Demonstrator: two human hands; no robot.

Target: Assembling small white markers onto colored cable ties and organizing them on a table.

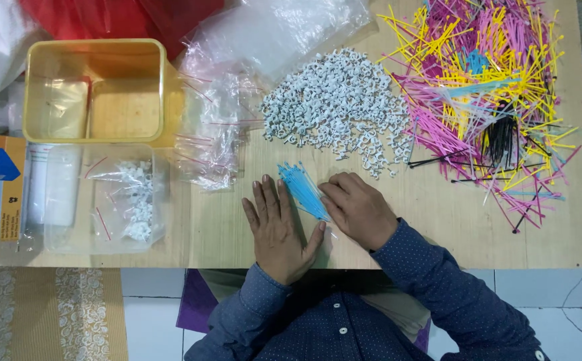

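Right grip (356,208) on thin blue cable ties (302,190) (plastic), left hand (279,230) flat

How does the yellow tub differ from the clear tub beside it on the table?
The yellow tub is opaque and sits farther from the person; the clear tub is see-through and sits nearer the table's front edge. The yellow tub holds what look like flat clear plastic bags; the clear tub holds small bags with white clips and red strips. Both are open-topped, roughly square, and left of the left hand and right hand.
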